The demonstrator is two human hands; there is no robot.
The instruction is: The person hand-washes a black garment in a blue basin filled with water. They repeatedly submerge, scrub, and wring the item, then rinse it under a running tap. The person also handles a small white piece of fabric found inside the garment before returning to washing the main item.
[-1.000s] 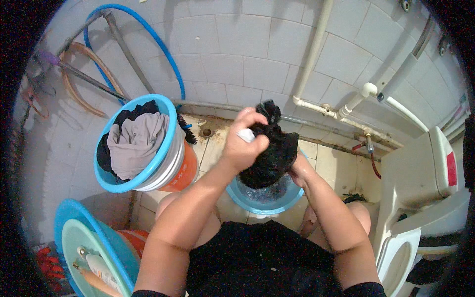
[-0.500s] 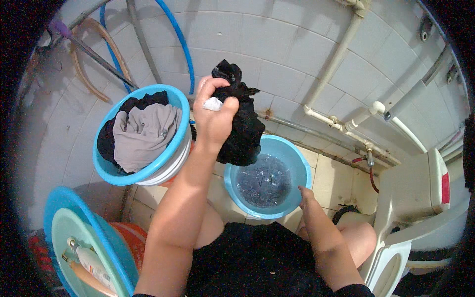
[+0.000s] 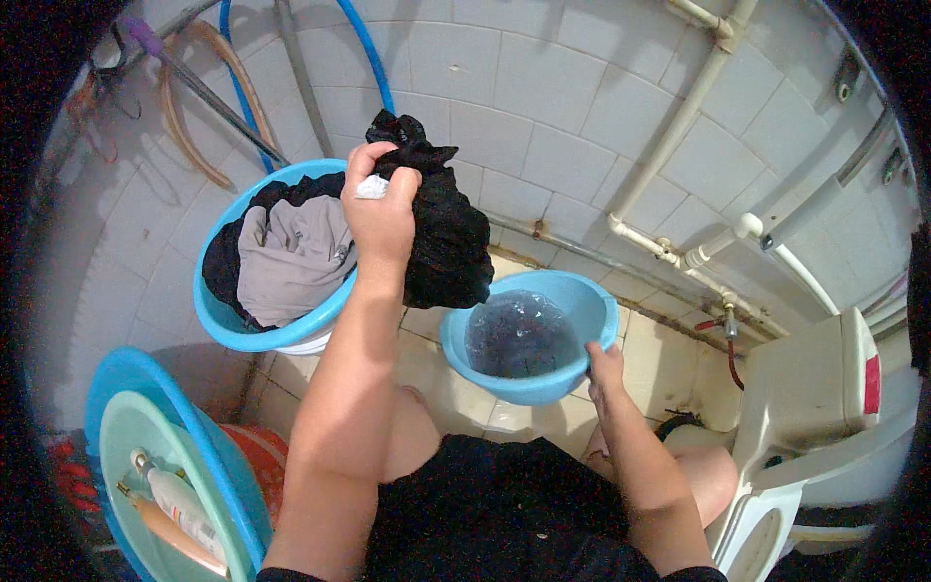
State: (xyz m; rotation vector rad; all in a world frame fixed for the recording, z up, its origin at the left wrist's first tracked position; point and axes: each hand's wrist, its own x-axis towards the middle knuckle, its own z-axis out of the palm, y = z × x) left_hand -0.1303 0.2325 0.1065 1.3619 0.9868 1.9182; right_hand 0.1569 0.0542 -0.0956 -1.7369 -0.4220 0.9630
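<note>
My left hand (image 3: 380, 225) is closed on a bunched black cloth garment (image 3: 448, 244), which hangs down beside the clothes-filled blue tub. A small crumpled white thing (image 3: 371, 187) shows at its fingers; what it is I cannot tell. With the fingers of my right hand (image 3: 607, 372) I grip the right rim of a light blue basin (image 3: 531, 390). Dark, greyish water (image 3: 514, 335) lies in this basin, which tips toward the left. In the blue tub (image 3: 211, 308), a grey garment (image 3: 294, 260) rests on black clothes (image 3: 225, 267).
At the lower left, a green basin (image 3: 121, 427) holding a bottle (image 3: 189, 514) and a wooden-handled brush (image 3: 173, 533) sits inside a larger blue basin (image 3: 145, 373). Pipes (image 3: 669, 145) run along the tiled wall. A white toilet (image 3: 805, 378) stands at right.
My left hand has carried the black garment left, toward the clothes tub. My right hand now grips the basin's rim, and the basin has tipped with its right side raised.
</note>
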